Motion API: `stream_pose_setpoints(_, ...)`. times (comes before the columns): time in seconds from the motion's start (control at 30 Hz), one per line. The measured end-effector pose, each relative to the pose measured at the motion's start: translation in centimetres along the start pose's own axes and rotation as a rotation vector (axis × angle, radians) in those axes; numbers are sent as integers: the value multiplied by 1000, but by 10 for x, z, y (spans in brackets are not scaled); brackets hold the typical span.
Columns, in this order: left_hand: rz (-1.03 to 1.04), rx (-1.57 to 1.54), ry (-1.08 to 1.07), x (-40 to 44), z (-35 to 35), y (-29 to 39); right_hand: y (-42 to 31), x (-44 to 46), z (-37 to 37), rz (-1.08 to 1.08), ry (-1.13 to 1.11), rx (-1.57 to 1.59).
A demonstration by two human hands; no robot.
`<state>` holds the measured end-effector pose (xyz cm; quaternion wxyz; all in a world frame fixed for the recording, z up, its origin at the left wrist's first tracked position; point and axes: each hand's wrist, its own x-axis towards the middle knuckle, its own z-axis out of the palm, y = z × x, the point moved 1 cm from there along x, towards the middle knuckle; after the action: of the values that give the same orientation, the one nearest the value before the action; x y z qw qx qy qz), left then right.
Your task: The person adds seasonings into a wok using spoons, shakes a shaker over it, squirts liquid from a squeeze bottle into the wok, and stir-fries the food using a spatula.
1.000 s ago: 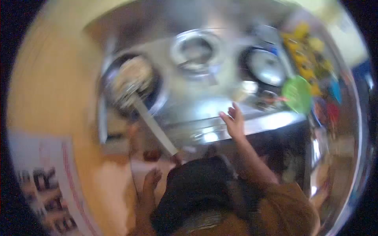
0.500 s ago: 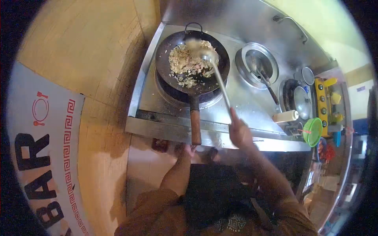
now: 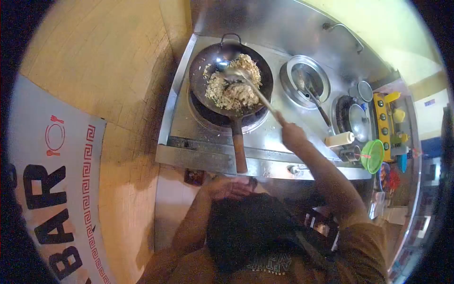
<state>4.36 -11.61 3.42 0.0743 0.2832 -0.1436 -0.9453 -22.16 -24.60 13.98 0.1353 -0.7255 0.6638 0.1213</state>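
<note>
A dark wok point(image 3: 199, 80) with a wooden handle point(image 3: 240, 154) sits on the burner, fried rice point(image 3: 231, 97) spread around its middle. My right hand point(image 3: 294, 136) is wrapped round the wooden end of a long metal ladle point(image 3: 260, 94). The blurred ladle head dips into the rice. Below the wok handle, in front of my dark apron point(image 3: 255, 227), my left hand point(image 3: 231, 188) has its fingers stretched out and holds nothing. It is apart from the handle.
Right of the wok, a round metal ring point(image 3: 287, 80) holds another long-handled utensil point(image 3: 320, 106). Farther right are a squeeze bottle point(image 3: 339, 139), a metal lid or bowl point(image 3: 360, 124), a green basket point(image 3: 375, 156) and a yellow rack point(image 3: 382, 124). A lettered banner point(image 3: 71, 142) hangs left.
My left hand has come off the wok handle's end and drawn back toward my body. My right hand has moved up slightly, and the ladle has shifted the rice into a different heap.
</note>
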Motion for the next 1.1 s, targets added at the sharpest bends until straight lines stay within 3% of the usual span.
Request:
stream_pose_setpoints(0.07, 54, -241, -140, -12, 25, 26, -37, 6, 5, -86, -22, 55)
stream_pose_setpoints(0.17, 133, -23, -194, 74, -19, 27, -64, -54, -41, -146, -104, -27)
stream_pose_setpoints(0.23, 57, -80, 74, 58, 3, 70, -46, -86, -49, -108, -162, -81)
stream_pose_setpoints(0.33, 246, -123, 77, 77, 28, 86, -36, -82, -49, -108, -121, -118)
stream_pose_setpoints(0.43, 458, -169, 402, 111, 44, 75, -21, -47, -32, -122, -15, -40)
stream_pose_setpoints(0.6, 468, -254, 300, 0, 129, 67, 2, -45, -87, -167, -74, 85)
stream_pose_setpoints(0.7, 464, -251, 273, -15, 124, 76, 16, -80, -109, -289, 10, 287)
stream_pose_setpoints(0.77, 502, -309, 204, -4, 107, 91, 11, -104, -133, -229, -86, 363)
stream_pose_setpoints(0.8, 518, -285, 299, 2, 105, 94, 11, -112, -140, -196, -127, 396)
stream_pose_setpoints(0.9, 481, -272, 335, 7, 94, 90, 20, -117, -125, -246, -181, 240)
stream_pose_setpoints(0.93, 475, -284, 261, 6, 87, 91, 6, -129, -137, -133, -269, 125)
stream_pose_setpoints(1.03, 482, -272, 267, 6, 80, 87, 17, -115, -95, -74, -195, -245)
stream_pose_setpoints(1.1, 476, -267, 294, 8, 77, 85, 12, -77, -60, -89, -80, -159)
